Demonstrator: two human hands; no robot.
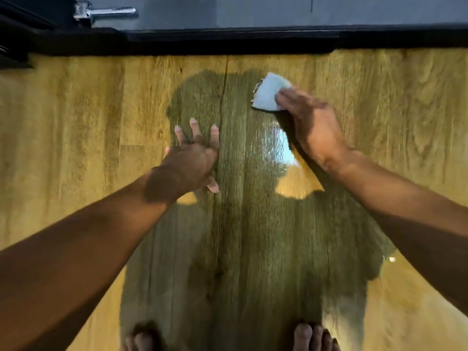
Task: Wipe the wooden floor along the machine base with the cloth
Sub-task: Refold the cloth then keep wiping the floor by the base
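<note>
A small white cloth (pixel 268 93) lies on the yellow wooden floor (pixel 76 117), a short way in front of the dark machine base (pixel 228 41). My right hand (pixel 309 122) presses on the cloth's right part with straight fingers; part of the cloth is hidden under them. My left hand (pixel 193 155) rests flat on the floor with fingers spread, left of the cloth and nearer to me. It holds nothing.
A chrome metal handle (pixel 109 13) sticks out on the machine at the top left. A bright reflection (pixel 281 145) shines on the floor between my hands. My bare toes (pixel 311 338) show at the bottom edge. My shadow darkens the middle boards.
</note>
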